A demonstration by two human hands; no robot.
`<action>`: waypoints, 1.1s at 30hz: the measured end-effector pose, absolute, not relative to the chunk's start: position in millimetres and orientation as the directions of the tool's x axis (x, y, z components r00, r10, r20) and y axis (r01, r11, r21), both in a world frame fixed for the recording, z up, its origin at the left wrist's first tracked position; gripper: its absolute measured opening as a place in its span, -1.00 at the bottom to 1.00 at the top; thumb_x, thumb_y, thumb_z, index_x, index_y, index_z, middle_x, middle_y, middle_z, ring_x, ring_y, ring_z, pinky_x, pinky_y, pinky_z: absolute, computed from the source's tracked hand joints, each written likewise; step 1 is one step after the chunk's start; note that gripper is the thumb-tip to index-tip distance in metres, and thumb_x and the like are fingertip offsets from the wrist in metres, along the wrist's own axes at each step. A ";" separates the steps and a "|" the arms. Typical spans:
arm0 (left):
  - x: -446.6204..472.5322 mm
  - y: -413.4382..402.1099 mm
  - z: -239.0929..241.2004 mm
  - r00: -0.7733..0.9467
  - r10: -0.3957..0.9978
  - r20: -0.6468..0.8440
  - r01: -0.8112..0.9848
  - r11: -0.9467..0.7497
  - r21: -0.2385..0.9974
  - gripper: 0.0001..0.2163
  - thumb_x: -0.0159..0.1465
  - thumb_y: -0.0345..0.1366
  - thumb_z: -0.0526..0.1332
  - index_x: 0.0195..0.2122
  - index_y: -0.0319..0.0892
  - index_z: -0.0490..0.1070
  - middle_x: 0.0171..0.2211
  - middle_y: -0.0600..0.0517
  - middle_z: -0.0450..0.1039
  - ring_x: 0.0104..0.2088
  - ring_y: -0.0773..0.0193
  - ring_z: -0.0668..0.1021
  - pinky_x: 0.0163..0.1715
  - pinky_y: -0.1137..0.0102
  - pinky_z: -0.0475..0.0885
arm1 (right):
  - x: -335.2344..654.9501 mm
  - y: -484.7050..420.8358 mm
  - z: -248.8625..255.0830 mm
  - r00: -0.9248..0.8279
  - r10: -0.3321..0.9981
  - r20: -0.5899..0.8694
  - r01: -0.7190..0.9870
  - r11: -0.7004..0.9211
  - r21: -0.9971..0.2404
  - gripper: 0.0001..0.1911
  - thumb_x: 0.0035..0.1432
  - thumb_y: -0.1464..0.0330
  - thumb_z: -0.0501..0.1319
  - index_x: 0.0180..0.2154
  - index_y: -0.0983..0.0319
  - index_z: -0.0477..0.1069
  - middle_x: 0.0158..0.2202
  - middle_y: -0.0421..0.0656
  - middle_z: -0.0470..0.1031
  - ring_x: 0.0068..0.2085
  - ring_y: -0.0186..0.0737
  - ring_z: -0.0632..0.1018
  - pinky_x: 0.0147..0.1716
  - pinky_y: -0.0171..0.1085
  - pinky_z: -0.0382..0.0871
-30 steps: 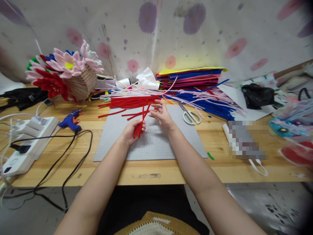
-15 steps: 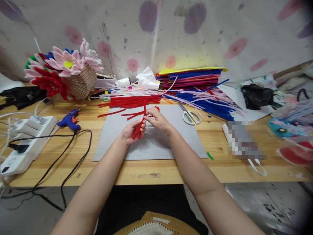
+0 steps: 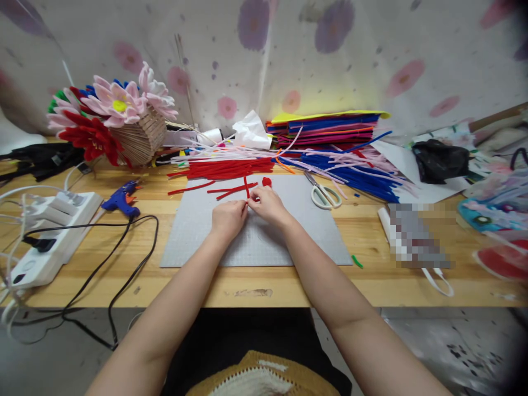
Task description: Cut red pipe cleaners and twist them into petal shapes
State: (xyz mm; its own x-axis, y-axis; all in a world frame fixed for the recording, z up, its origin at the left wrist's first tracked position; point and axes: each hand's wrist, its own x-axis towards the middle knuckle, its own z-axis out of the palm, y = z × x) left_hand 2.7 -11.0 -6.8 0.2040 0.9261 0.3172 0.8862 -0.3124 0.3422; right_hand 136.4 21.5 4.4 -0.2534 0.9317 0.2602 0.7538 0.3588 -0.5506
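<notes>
A red pipe cleaner (image 3: pixel 246 186) stands up from between my pinched fingertips, its lower part hidden by the hands. My left hand (image 3: pixel 229 218) is closed on it, back turned up and knuckles towards the right. From the other side, my right hand (image 3: pixel 267 205) pinches the same piece with thumb and forefinger. Both hands meet over the grey cutting mat (image 3: pixel 264 247). Just beyond my right hand rests a small red fuzzy piece (image 3: pixel 267 181). A few loose red pipe cleaners (image 3: pixel 231 190) lie beyond my left hand, in front of a red bundle (image 3: pixel 229 168).
Scissors (image 3: pixel 324 192) lie on the mat's right edge. Blue pipe cleaners (image 3: pixel 371 181) spread behind them. To the left are a blue glue gun (image 3: pixel 122 200), a power strip (image 3: pixel 53 236) with trailing cords and a basket (image 3: pixel 142 137) of fuzzy flowers. A green scrap (image 3: pixel 357 262) lies right of the mat.
My left hand has rolled over from palm up to back up, its fingertips now against my right hand's. The red strands that showed across the left palm are now hidden.
</notes>
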 end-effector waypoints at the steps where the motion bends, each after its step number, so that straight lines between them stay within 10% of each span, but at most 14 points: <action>1: 3.5 -11.4 -6.9 0.181 0.931 0.318 0.884 -0.295 0.361 -0.74 0.22 -0.24 -0.02 -0.30 -0.14 0.45 -0.35 -0.10 0.49 -0.32 0.18 0.49 -0.35 0.36 0.22 | 135.9 21.5 4.6 -0.242 0.934 0.264 0.754 0.352 -0.555 -0.87 0.01 0.38 0.12 -0.55 0.23 0.31 -0.42 -0.13 0.39 -0.30 -0.22 0.34 -0.24 -0.23 0.18; 6: 4.9 -10.7 -8.7 0.004 0.942 0.335 0.689 -0.246 0.682 -0.77 0.21 -0.20 0.03 -0.21 -0.11 0.42 -0.30 -0.02 0.50 -0.31 0.25 0.50 -0.32 0.41 0.28 | 131.3 20.3 5.8 -0.209 0.918 0.337 0.648 0.388 -0.656 -0.88 0.07 0.35 0.09 -0.44 0.23 0.35 -0.36 -0.13 0.41 -0.27 -0.25 0.37 -0.19 -0.25 0.19; 12: 6.2 -1.8 -14.5 -0.204 0.969 0.136 0.037 -0.131 0.991 -0.81 0.06 -0.22 0.21 -0.37 -0.21 0.47 -0.42 0.00 0.50 -0.38 0.31 0.51 -0.35 0.43 0.35 | 123.1 14.8 4.5 -0.152 0.913 0.378 0.587 0.391 -0.709 -0.82 0.12 0.31 0.05 -0.40 0.21 0.39 -0.37 -0.16 0.44 -0.28 -0.27 0.40 -0.24 -0.29 0.22; 18: 9.1 -0.8 -7.9 -0.237 0.950 -0.201 -0.436 0.081 0.897 -0.81 -0.08 -0.30 0.30 -0.42 -0.25 0.45 -0.49 0.03 0.48 -0.49 0.35 0.49 -0.48 0.43 0.37 | 121.6 12.7 3.5 -0.138 0.933 0.333 0.559 0.351 -0.751 -0.78 0.10 0.29 0.06 -0.38 0.20 0.46 -0.35 -0.14 0.49 -0.27 -0.24 0.43 -0.22 -0.26 0.25; 33: 8.2 1.8 -7.7 -0.034 0.976 -0.214 -0.653 0.140 0.744 -0.89 0.05 -0.36 0.22 -0.38 -0.22 0.47 -0.46 0.06 0.48 -0.42 0.44 0.49 -0.33 0.51 0.37 | 115.0 20.3 -14.6 -0.311 0.932 0.184 0.194 0.252 -0.948 -0.78 0.01 0.27 0.14 -0.37 0.24 0.50 -0.41 -0.19 0.50 -0.36 -0.32 0.46 -0.30 -0.33 0.30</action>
